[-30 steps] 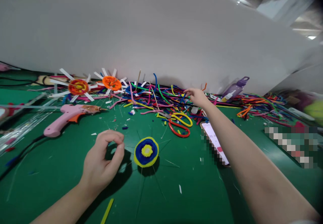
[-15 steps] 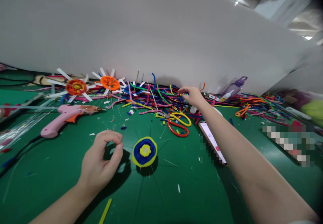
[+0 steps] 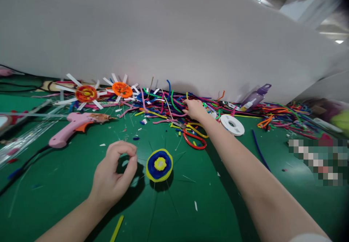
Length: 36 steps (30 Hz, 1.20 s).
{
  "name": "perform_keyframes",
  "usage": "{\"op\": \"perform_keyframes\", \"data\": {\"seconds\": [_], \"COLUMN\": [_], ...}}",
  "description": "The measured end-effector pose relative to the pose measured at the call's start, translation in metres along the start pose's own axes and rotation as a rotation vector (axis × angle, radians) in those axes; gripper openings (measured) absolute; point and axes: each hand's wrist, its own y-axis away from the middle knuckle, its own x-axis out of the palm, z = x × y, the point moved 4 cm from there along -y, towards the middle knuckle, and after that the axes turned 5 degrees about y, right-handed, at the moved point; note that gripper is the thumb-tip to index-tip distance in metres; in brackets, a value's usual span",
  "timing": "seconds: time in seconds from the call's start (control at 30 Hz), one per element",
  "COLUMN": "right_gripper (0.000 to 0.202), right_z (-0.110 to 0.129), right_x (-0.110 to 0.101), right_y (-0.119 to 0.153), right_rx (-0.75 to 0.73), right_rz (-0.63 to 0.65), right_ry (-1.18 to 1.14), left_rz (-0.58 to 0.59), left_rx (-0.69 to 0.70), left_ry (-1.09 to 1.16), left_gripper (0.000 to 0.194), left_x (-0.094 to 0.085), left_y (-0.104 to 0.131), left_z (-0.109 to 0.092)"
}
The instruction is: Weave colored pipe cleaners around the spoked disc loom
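Observation:
My left hand (image 3: 116,173) hovers over the green table, thumb and forefinger pinched in a ring; anything between the tips is too small to tell. Just right of it a round blue and yellow piece (image 3: 159,165) stands on thin clear strands that spread outward. My right hand (image 3: 194,110) reaches into the pile of coloured pipe cleaners (image 3: 152,105) by the wall, its fingers partly hidden among them. Scissors with red and yellow handles (image 3: 195,140) lie just below that hand.
A pink glue gun (image 3: 67,127) lies at the left. Two orange discs with white strips (image 3: 86,94) stand behind it. Right of centre are a white spool (image 3: 232,125), a blue pipe cleaner (image 3: 259,149) and a purple bottle (image 3: 255,98). A yellow strip (image 3: 117,228) lies in front.
My right hand has moved left and down into the pile. The white spool now shows beside my forearm, and the phone is no longer visible. My left hand keeps its pinch.

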Motion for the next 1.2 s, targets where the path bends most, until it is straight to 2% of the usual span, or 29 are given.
{"op": "perform_keyframes", "data": {"seconds": [0.17,0.27,0.37,0.47,0.53,0.6,0.73,0.83,0.97,1.07,1.2], "right_gripper": [0.023,0.021,0.029,0.045,0.047,0.043,0.022,0.025,0.028,0.026,0.041], "right_z": [0.013,0.007,-0.018,-0.055,-0.079,-0.099,-0.118,-0.119,-0.111,-0.101,-0.078], "right_x": [0.001,-0.005,-0.019,-0.035,-0.042,-0.043,-0.03,-0.018,-0.013,-0.019,-0.038], "right_y": [0.001,0.002,0.001,0.003,0.006,0.009,0.015,0.018,0.018,0.012,-0.004], "right_rx": [-0.034,-0.045,0.037,0.197,0.286,0.35,0.38,0.346,0.281,0.214,0.122], "right_rz": [0.002,-0.03,-0.165,-0.303,-0.342,-0.322,-0.147,-0.076,-0.057,-0.056,-0.058], "right_ry": [-0.086,-0.172,-0.242,-0.26,-0.247,-0.22,-0.16,-0.129,-0.106,-0.108,-0.102], "left_rz": [-0.008,-0.008,-0.007,-0.009,-0.012,-0.015,-0.019,-0.012,0.001,0.002,0.008], "left_rx": [-0.004,-0.007,-0.015,-0.03,-0.033,-0.031,-0.024,-0.028,-0.041,-0.041,-0.045], "left_ry": [-0.01,-0.01,-0.014,-0.016,-0.011,0.002,0.017,0.015,0.023,0.024,0.031], "left_gripper": [0.017,0.017,0.017,0.017,0.017,0.017,0.018,0.018,0.018,0.018,0.018], "left_x": [0.0,0.001,0.0,0.0,0.0,0.0,0.002,0.002,0.002,0.003,0.004], "left_y": [0.0,0.0,0.001,0.001,0.0,0.0,-0.001,-0.001,-0.001,-0.002,-0.001], "left_z": [0.0,0.001,0.002,0.002,0.002,0.001,0.001,0.002,0.002,0.003,0.004]}}
